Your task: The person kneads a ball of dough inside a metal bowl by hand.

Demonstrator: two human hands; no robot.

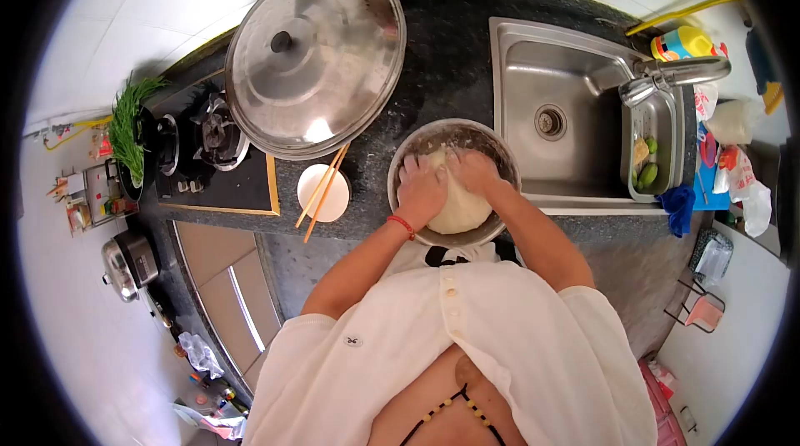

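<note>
A large pale lump of dough [463, 214] sits in a round metal bowl [398, 164] at the counter's front edge. My left hand [422, 189], with a red cord at the wrist, lies on the dough's left side, fingers somewhat spread. On the upper right part of the dough is my right hand [475, 171], its fingers bent and pressed into it; the fingertips are partly hidden. Left of the bowl stands a small white bowl [323, 196] with a pair of chopsticks [320, 198] resting across it.
A big metal lid [317, 59] lies behind the white bowl, overlapping the gas stove [212, 188]. To the right is a steel sink [533, 71] with a faucet [675, 75] and a basket of green vegetables [646, 175]. Leafy greens [133, 125] stand far left.
</note>
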